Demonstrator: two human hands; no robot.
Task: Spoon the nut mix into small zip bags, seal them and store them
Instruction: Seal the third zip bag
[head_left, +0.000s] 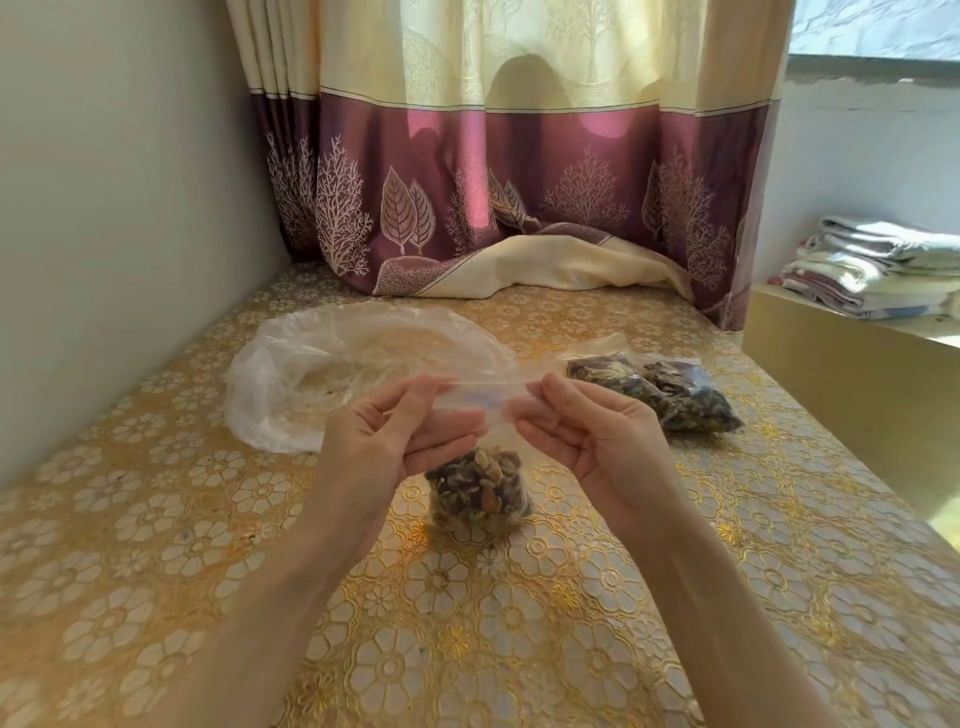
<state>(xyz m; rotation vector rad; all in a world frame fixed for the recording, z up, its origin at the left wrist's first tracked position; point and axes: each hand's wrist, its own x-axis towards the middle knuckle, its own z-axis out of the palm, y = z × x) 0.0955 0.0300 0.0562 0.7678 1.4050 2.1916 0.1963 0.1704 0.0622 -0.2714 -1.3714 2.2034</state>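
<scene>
The left hand and right hand are each pinching one end of the zip bag top, nut mix hanging below the grip above the counter; sealing is apparently underway, next requiring the strip pressed shut along its length.

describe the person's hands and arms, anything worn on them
Both forearms are bare as far as the frame shows: no sleeves in view. The left hand and right hand show no gloves, rings, watch or bracelet. No nail polish can be made out.
</scene>
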